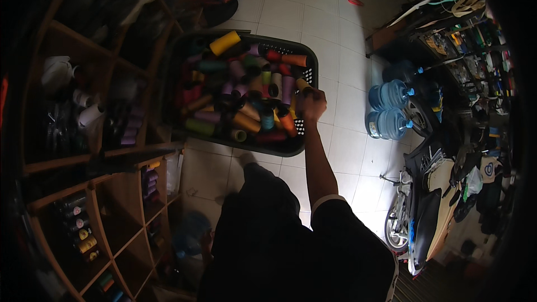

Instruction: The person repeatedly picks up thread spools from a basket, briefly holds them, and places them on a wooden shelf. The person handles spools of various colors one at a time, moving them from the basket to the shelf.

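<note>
seemingly at the step of sorting thread spools in a dark basket on the tiled floor, with right hand clamped on a tan spool at the right rim, and with left hand low beside a blue jug, too dim to tell apart or together; probably calling next for a clear lift past other spools.

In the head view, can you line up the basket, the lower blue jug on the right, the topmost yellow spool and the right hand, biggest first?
1. Basket
2. Lower blue jug
3. Right hand and yellow spool: too close to rank
</note>
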Tool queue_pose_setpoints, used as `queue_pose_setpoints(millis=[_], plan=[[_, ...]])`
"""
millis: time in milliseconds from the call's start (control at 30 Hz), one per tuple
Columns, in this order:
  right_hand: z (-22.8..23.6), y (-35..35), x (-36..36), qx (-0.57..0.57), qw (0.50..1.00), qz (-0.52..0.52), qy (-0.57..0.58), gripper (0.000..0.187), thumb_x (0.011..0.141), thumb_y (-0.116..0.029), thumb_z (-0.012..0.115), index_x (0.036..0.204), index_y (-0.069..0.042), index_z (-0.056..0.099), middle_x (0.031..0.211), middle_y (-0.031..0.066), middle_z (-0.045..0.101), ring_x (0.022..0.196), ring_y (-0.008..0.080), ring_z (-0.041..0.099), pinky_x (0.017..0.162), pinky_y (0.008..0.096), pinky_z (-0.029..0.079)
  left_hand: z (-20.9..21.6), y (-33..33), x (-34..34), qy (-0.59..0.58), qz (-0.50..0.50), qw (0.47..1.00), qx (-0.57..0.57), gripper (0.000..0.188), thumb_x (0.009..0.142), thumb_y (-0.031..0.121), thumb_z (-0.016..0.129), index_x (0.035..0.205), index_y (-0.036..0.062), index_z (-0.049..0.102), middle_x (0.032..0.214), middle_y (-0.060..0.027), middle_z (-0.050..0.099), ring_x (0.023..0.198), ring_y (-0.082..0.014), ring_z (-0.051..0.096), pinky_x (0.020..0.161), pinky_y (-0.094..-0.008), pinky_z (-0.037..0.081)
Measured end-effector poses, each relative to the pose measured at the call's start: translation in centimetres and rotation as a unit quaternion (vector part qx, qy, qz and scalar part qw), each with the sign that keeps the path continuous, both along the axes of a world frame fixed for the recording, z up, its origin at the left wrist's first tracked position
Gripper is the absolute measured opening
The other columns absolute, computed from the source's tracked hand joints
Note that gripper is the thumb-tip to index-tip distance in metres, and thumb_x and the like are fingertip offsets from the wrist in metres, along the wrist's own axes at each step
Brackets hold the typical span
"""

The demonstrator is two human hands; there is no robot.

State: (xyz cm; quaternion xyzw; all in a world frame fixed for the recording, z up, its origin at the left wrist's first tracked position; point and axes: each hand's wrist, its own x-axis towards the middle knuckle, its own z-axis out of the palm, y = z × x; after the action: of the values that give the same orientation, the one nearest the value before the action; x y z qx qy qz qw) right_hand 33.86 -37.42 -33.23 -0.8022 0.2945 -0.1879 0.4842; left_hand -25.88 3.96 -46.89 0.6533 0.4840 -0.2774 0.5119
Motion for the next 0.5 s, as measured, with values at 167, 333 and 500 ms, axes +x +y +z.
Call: queue_pose_setpoints(millis=[167, 333, 500], plan=[[2.3, -1.0, -3.0, 0.322, 0.942, 0.089, -0.038, 0.025, 0.087, -0.01, 0.056, 0.109, 0.002, 0.059, 0.09, 0.0068, 0.061, 0.078, 0.0152, 0.058, 0.071, 0.0312, 0.049, 1.2, -3.1, 3.3, -0.06, 0.123, 0.989, -0.055, 0.039, 0.096, 0.026, 0.053, 0.119, -0.0054, 0.056, 0.106, -0.0189, 0.065, 0.096, -0.0266, 0.065, 0.083, -0.0382, 0.051], [4.1, -1.7, -5.8, 0.498, 0.853, 0.159, 0.004, 0.025, 0.092, -0.016, 0.049, 0.113, -0.003, 0.055, 0.09, 0.0034, 0.059, 0.076, 0.0123, 0.055, 0.068, 0.0255, 0.044, 2.6, -2.2, 4.8, 0.007, 0.155, 0.985, -0.076, 0.038, 0.096, 0.029, 0.053, 0.12, -0.0002, 0.057, 0.104, -0.0146, 0.065, 0.089, -0.022, 0.064, 0.082, -0.0347, 0.049], [4.6, -1.1, -7.0, 0.547, 0.789, 0.27, 0.071, 0.032, 0.091, -0.021, 0.05, 0.118, -0.004, 0.053, 0.092, 0.0035, 0.06, 0.073, 0.0114, 0.056, 0.064, 0.0243, 0.044, 14.4, -4.6, 12.6, 0.067, 0.045, 0.997, 0.012, 0.036, 0.096, 0.033, 0.052, 0.122, 0.0081, 0.056, 0.102, -0.0056, 0.064, 0.089, -0.0164, 0.061, 0.077, -0.0337, 0.048]])
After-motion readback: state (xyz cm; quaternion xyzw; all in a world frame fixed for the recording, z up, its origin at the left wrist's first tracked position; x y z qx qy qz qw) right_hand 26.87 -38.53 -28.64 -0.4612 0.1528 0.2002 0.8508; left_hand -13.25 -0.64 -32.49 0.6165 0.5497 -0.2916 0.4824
